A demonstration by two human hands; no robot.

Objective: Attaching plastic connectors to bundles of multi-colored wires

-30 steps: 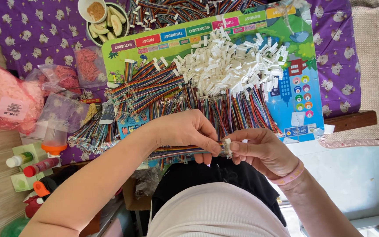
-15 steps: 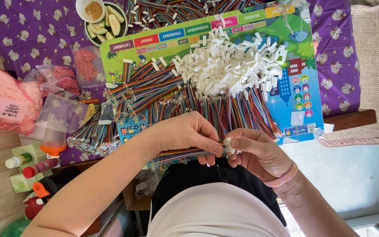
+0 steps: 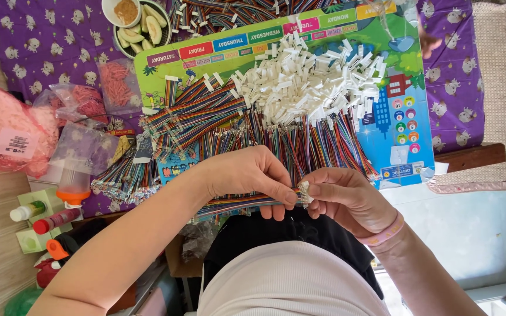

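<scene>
Left hand (image 3: 247,175) pinches the flat rainbow-coloured ribbon cable (image 3: 238,203), right hand (image 3: 346,196) grips its small white plastic connector (image 3: 304,190), just off the surface's near edge.

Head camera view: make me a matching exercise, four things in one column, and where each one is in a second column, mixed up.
1. white connector
2. pile of white connectors
3. plate of sliced fruit
4. pink wristband

A. top left on the purple cloth
B. on the right arm
C. between the fingertips of both hands
D. on the colourful board

Pairs: 1-C, 2-D, 3-A, 4-B
</scene>
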